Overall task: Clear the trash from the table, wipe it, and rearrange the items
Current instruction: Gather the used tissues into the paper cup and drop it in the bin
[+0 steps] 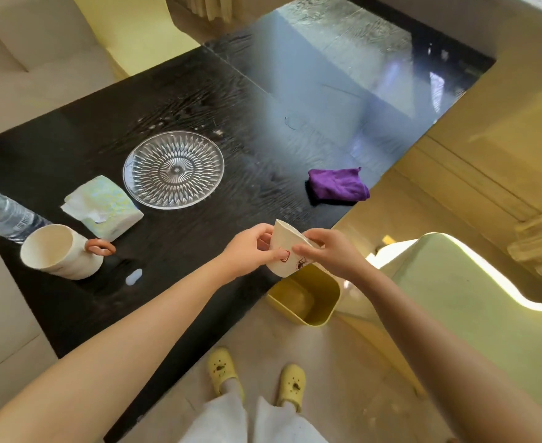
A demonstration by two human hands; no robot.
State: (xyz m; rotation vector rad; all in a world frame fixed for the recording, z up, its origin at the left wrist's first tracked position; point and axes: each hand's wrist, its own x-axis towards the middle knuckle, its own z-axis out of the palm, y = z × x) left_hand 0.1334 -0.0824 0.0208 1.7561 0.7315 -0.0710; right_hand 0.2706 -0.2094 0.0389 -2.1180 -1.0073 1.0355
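Both hands pinched a crumpled white paper cup with red print (287, 251) at the tabletop (180, 100) edge: left hand (250, 251) grip closed on its side, right hand (330, 254) grip closed on its rim. Yellow plastic bin (311, 298) sat on the floor at 6 o'clock of the cup; purple folded cloth (338, 184) at 1 o'clock, clear patterned glass plate (173, 169) at 10 o'clock.

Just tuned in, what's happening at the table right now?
A person holds a crumpled white paper cup with both hands, left hand and right hand, at the edge of the black table, above a yellow plastic bin on the floor. On the table sit a clear patterned glass plate, a tissue pack, a white mug with an orange handle, a clear plastic water bottle and a folded purple cloth. Wiping hasn't begun.
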